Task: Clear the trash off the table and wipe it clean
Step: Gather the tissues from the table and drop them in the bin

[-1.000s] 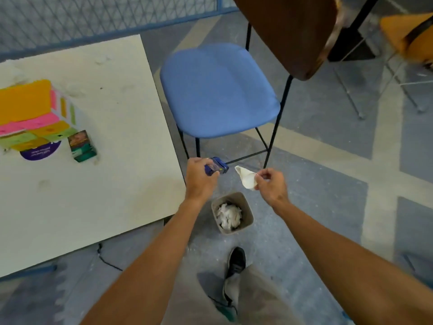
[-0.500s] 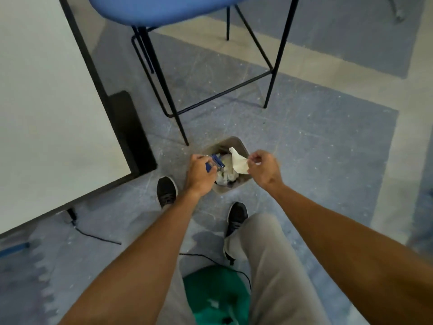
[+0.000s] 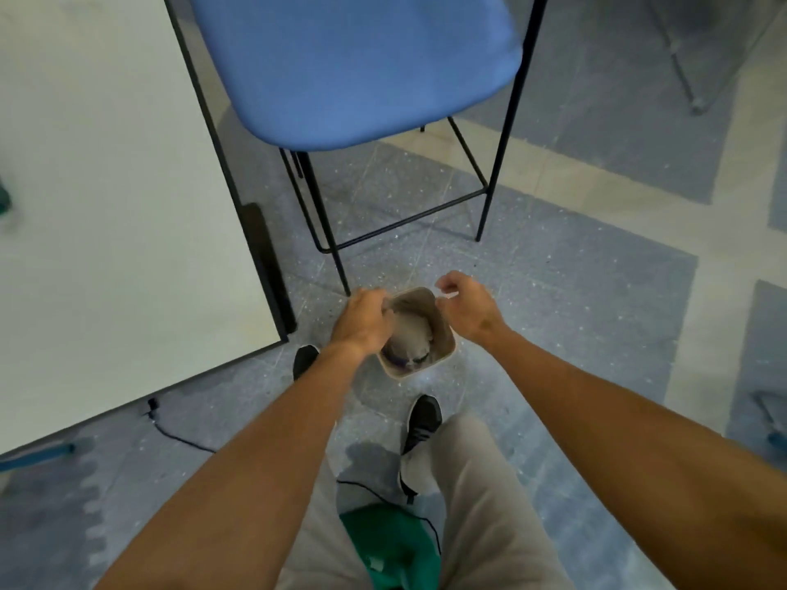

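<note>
Trash (image 3: 411, 339) blurry in bin (image 3: 446, 336), half behind left hand (image 3: 362, 321), grip unclear; right hand (image 3: 466, 309) loose, empty.

Speckled blue-grey floor (image 3: 553, 313) with a small beige bin (image 3: 445, 334), a blue stool (image 3: 362, 66), a black cable (image 3: 183, 438)

Between the left grip (image 3: 362, 321) and the right grip (image 3: 466, 308), the mouth of the small waste bin (image 3: 440, 332) is reachable from above, though crumpled paper (image 3: 411, 338) fills much of it. Just beyond the left grip stands a black chair leg (image 3: 336, 261), under the overhanging blue chair seat (image 3: 362, 66). Left of that grip, the bench (image 3: 106, 206) edge and its dark leg (image 3: 266, 266) close the side. Right of the right grip stretches open floor (image 3: 596, 313).
</note>
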A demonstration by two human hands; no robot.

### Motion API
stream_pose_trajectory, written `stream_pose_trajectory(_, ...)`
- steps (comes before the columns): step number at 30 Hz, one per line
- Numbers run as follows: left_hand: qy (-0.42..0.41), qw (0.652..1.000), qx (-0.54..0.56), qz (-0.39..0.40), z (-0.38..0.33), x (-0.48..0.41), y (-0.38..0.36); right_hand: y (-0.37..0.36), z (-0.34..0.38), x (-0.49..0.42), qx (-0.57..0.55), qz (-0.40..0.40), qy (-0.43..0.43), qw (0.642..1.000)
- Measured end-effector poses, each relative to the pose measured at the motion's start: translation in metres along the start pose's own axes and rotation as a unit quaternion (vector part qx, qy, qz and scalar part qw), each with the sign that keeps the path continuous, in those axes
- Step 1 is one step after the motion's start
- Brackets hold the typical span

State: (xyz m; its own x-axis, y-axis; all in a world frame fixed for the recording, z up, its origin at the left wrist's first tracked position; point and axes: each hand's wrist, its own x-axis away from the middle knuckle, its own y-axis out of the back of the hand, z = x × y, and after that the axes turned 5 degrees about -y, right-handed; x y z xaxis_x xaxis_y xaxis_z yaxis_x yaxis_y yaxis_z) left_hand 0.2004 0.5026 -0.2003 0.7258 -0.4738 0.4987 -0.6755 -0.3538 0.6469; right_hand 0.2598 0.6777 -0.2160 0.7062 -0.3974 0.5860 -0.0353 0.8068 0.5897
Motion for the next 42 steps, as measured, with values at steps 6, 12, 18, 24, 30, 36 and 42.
stream_pose_trajectory(6,-0.085,0.992,-0.027,-0.094,-0.056,0.028,0.083,0.062,0.082,0.037,0.054,-0.008,0.1,0.993)
stream_pose_trajectory(12,-0.095,0.982,-0.062,-0.153,-0.075,0.057,0.169,0.106,0.173,0.068,0.093,-0.017,0.18,0.979)
stream_pose_trajectory(18,-0.044,0.974,-0.092,-0.204,-0.056,0.077,0.247,0.109,0.252,0.071,0.086,-0.026,0.26,0.961)
stream_pose_trajectory(24,0.002,0.969,-0.068,-0.237,-0.015,0.074,0.326,0.083,0.336,0.062,0.094,-0.005,0.291,0.952)
stream_pose_trajectory(30,0.019,0.961,-0.049,-0.27,0.038,0.04,0.416,0.048,0.435,0.027,0.093,-0.003,0.292,0.952)
stream_pose_trajectory(36,0.025,0.957,-0.022,-0.287,0.089,-0.02,0.507,0.007,0.528,-0.035,0.106,-0.002,0.272,0.957)
stream_pose_trajectory(42,0.04,0.96,0.002,-0.276,0.136,-0.086,0.566,-0.027,0.59,-0.098,0.126,-0.008,0.266,0.956)
